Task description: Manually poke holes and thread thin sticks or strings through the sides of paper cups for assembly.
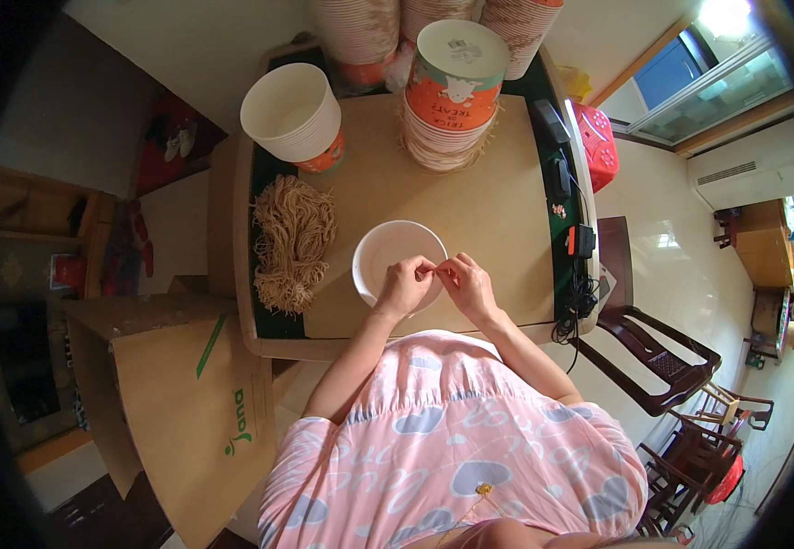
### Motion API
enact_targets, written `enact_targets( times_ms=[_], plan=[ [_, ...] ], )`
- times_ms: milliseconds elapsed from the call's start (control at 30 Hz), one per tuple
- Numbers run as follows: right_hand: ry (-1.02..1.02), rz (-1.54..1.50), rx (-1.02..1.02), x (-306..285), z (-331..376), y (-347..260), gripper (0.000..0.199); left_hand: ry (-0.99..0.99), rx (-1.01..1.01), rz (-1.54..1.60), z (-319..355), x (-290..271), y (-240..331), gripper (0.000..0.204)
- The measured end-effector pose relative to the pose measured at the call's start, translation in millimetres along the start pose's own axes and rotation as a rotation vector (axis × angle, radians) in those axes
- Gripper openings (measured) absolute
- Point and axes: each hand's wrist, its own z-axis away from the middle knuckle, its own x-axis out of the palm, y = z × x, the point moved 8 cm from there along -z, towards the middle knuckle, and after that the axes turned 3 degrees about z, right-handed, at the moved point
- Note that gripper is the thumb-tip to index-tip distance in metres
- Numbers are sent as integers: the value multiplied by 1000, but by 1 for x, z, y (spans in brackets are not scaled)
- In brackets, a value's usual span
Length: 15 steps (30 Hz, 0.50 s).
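Observation:
A white paper bucket (pixel 380 249) stands on the table in front of me, its inside facing up. Over its right rim, my left hand (pixel 403 285) and my right hand (pixel 468 288) meet, thumbs and fingers pinched together at the tips. Whatever they pinch is too small to make out. To the left of the bucket lies a loose bundle of beige cords (pixel 293 242). Behind the bundle is a nested stack of white buckets (pixel 289 110) with orange-printed outsides. Further right stands an upside-down stack of orange-printed buckets (pixel 455 91), with cord ends hanging round its lower rims.
More tall bucket stacks (pixel 356 27) stand at the table's far edge. Power adapters (pixel 580 242) and black cables lie along the right edge. A brown cardboard box (pixel 187 393) stands to the left, a dark wooden chair (pixel 658 357) and a red plastic stool (pixel 595 146) to the right.

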Motion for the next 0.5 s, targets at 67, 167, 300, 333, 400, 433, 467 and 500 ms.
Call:
enact_targets(
  times_ms=[67, 167, 300, 333, 400, 433, 467, 500],
  plan=[
    [-1, 3, 4, 1, 0, 0, 5, 15, -23, -5, 1, 0, -4, 10],
    [15, -7, -3, -1, 0, 0, 5, 38, -41, 14, 1, -7, -6, 9],
    [22, 6, 12, -4, 0, 4, 5, 62, 15, 108, 0, -12, 6, 7],
    [26, 17, -1, -3, 0, 4, 5, 63, 15, 107, 0, -11, 9, 7],
    [27, 15, -6, -1, 0, 4, 5, 33, 39, 72, -1, -5, 16, 8],
    [30, 12, -9, 0, 0, 3, 6, 34, 39, 72, -1, -5, 15, 8],
    [30, 13, -9, -1, 0, 2, 6, 29, 27, 57, -2, -4, 13, 7],
    [28, 16, -12, -1, 0, 0, 6, 25, 15, 42, -2, -3, 11, 6]
  ],
)
